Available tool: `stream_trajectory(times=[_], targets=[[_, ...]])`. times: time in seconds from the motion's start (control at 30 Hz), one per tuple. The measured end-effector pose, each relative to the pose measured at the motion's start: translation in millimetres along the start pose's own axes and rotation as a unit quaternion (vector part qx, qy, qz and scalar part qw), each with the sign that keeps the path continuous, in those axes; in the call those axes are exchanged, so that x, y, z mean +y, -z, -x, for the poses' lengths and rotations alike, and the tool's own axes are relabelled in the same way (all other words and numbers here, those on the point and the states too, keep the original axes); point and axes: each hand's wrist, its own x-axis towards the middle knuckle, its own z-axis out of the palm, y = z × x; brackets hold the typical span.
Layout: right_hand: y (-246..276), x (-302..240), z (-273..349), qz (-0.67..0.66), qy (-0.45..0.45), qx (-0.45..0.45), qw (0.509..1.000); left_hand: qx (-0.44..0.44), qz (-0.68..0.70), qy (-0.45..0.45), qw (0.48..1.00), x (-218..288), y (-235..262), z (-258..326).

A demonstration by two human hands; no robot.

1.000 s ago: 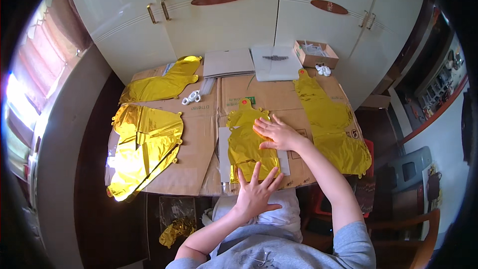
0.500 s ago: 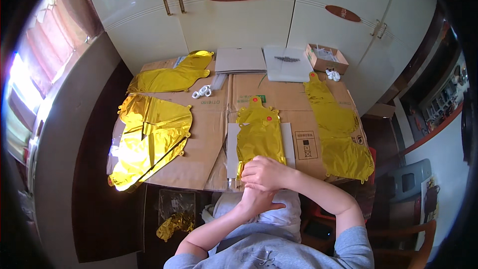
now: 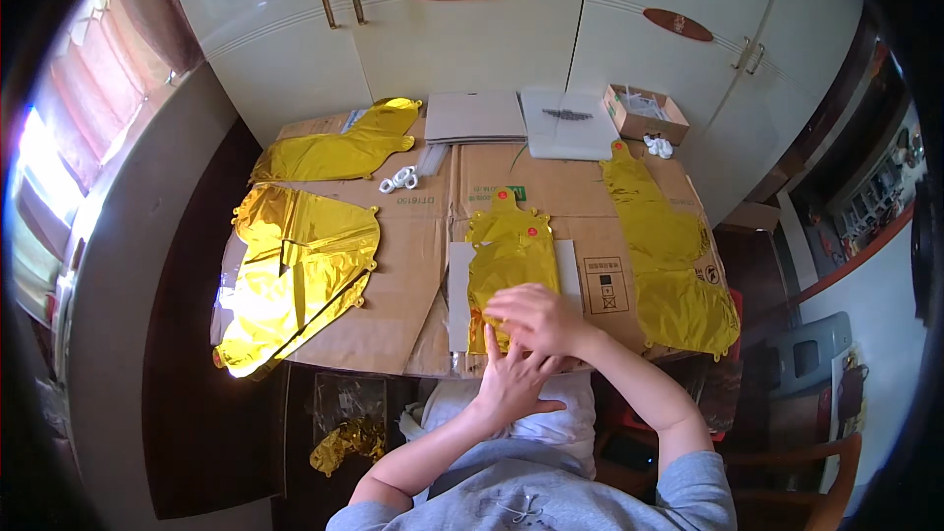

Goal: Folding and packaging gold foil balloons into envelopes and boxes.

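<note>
A flat gold foil balloon (image 3: 511, 261) with red round dots near its top lies before me, over a pale grey board (image 3: 458, 300). My left hand (image 3: 511, 385) presses on the balloon's near end with its fingers spread. Just above it, my right hand (image 3: 539, 319) reaches across the foil, fingers stretched out and holding nothing visible. It overlaps the left fingertips, and whether it touches the foil is hard to tell. The part of the balloon under both hands is hidden.
More gold foil balloons lie at the left (image 3: 315, 256), far left (image 3: 334, 154) and right (image 3: 669, 256) on the cardboard-covered table (image 3: 403, 324). White tape rolls (image 3: 399, 180), stacked grey boards (image 3: 476, 118), a white sheet (image 3: 565, 128) and a small box (image 3: 644, 118) stand toward the back.
My right hand has lifted off the left one and moved slightly up and forward over the foil. My left fingers have spread out and now show.
</note>
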Motion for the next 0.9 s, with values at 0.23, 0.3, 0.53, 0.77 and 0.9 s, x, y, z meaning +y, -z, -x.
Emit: stream_trajectory(times=[0.23, 0.3, 0.53, 0.77, 0.9], targets=[[15.5, 22.2, 34.6, 0.116, -0.113, 0.031, 0.986, 0.045, 0.018, 0.016, 0.999, 2.1, -7.1, -1.8], [13.2, 24.5, 37.1, 0.098, -0.132, 0.042, 0.986, 0.054, 0.001, 0.017, 0.998, 0.9, -5.4, -1.5], [9.3, 26.2, 39.1, 0.11, -0.125, 0.044, 0.985, 0.055, 0.065, 0.041, 0.995, -11.5, 2.3, 6.3], [3.7, 30.1, 41.8, 0.109, -0.138, 0.04, 0.984, 0.032, 0.026, 0.07, 0.997, -46.9, 2.0, 23.4], [4.6, 27.9, 41.2, 0.07, -0.181, 0.034, 0.98, 0.013, -0.003, 0.093, 0.996, -48.3, 6.8, 27.2]])
